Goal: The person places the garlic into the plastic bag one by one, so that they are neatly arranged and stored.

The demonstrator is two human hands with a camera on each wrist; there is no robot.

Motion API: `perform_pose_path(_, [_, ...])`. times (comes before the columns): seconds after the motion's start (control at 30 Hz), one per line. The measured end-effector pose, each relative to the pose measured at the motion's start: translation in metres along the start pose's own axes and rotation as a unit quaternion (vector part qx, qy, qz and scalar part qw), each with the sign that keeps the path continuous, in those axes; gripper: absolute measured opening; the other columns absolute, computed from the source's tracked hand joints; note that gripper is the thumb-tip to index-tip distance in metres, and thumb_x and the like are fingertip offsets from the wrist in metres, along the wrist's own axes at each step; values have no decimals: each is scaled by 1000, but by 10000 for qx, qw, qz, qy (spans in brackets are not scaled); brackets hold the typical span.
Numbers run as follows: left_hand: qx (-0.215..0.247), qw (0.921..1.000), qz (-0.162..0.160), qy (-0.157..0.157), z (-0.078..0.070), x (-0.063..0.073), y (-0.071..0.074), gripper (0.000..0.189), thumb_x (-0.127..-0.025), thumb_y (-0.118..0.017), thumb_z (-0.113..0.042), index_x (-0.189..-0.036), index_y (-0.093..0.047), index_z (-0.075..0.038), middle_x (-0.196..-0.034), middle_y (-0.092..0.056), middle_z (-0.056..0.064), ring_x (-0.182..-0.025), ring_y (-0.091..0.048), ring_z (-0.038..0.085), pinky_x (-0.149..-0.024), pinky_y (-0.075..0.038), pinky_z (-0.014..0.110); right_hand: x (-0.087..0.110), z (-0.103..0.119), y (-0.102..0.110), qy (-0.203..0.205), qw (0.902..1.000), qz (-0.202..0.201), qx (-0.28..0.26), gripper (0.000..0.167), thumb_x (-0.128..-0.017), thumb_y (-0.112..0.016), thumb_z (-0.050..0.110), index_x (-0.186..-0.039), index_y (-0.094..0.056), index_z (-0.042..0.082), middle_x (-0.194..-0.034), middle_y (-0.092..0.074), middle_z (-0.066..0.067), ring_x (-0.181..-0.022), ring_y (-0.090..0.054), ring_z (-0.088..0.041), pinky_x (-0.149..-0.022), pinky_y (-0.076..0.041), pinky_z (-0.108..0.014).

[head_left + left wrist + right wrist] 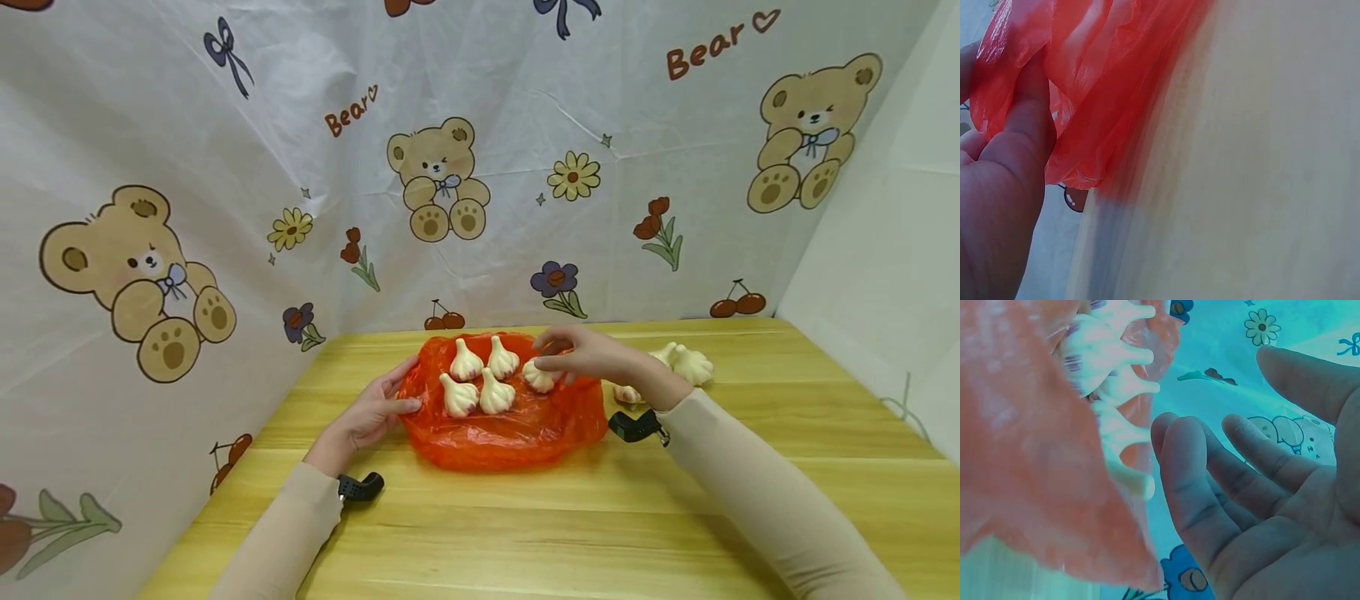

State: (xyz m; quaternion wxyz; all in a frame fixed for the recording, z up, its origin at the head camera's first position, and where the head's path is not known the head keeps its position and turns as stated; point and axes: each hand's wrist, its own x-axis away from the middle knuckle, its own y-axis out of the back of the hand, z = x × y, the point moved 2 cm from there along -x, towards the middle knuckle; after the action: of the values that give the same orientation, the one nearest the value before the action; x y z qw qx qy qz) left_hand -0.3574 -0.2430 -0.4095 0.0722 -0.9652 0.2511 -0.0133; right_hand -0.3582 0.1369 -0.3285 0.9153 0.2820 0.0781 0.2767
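Observation:
A red plastic bag (487,452) lies spread wide at the top on the table, holding several white garlic bulbs (460,398). At its left side my left hand (372,414) pinches the rim, thumb on the inner side; the left wrist view shows the thin red film (1100,69) between thumb and fingers. My right hand (588,354) is over the bag's right part, just above one garlic bulb (537,379). In the right wrist view its fingers (1185,456) are spread and slightly bent, with nothing between them, beside the bulbs' stems.
More garlic bulbs (693,367) lie on the wooden table (525,533) to the right of the bag, partly hidden behind my right forearm. A white cloth (510,75) printed with bears and flowers hangs behind and at the left. A white wall (892,233) rises at the right.

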Motion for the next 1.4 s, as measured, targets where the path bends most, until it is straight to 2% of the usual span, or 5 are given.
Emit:
perform_pose_path(0.3, [31,10000,-6,-6,1,0,0,92,-94,-63,12,-167,-19,-24,-173,-18,10,-133,-55,19,-100,-58,34,23,-12,16,-65,9998,-183,33,47,-99,-69,34,-134,-59,4,-126,-67,-19,-102,-66,-35,-79,-62,-36])
perform_pose_path(0.53, [-37,9999,18,-98,-2,-3,0,91,-94,-65,10,-166,-21,-23,-172,-20,12,-128,-60,16,-97,-59,32,43,-19,36,-162,9991,-392,32,55,-102,-64,38,-142,-52,1,-138,-61,-24,-115,-65,-34,-92,-61,-48])
perform_pose_path(0.8, [-98,9999,20,-47,0,-3,1,90,-95,-63,10,-167,-19,-23,-172,-18,12,-129,-58,16,-99,-59,32,65,-37,53,-225,9973,-700,24,53,-105,-60,34,-143,-50,0,-139,-59,-27,-109,-65,-31,-88,-61,-43])
perform_pose_path(1.1, [-107,9999,19,-84,0,-2,2,90,-95,-62,11,-167,-19,-23,-172,-18,12,-129,-58,17,-99,-59,33,83,-64,71,-372,9937,-1029,227,50,-105,-61,32,-140,-51,-2,-137,-60,-28,-111,-65,-34,-84,-62,-39])
perform_pose_path(1.4, [-100,9999,95,-78,1,-2,1,91,-95,-61,12,-167,-16,-22,-173,-16,12,-129,-58,15,-98,-59,32,89,-89,78,-643,9926,-1014,164,56,-105,-60,30,-144,-45,-8,-138,-57,-30,-109,-67,-30,-86,-62,-35])
